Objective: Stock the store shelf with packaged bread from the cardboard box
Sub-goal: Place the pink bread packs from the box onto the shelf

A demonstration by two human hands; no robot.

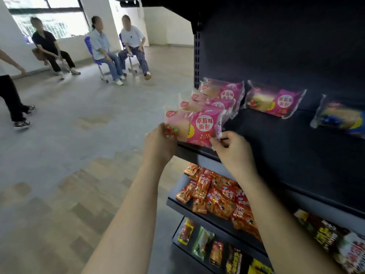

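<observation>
Several pink packs (225, 94) sit stacked just behind the held bread pack (199, 126).

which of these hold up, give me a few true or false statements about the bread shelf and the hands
1. The left hand and right hand both hold one pink bread pack at the front edge of the bread shelf. True.
2. A blue bread pack lies on that shelf, far to the right. True.
3. The shelf just below holds more bread. False: it holds red snack packets.
4. The held pack is the only pink one there. False: more pink packs sit behind it.
5. The cardboard box stands on the floor beside the shelf. False: no box is in view.
</observation>
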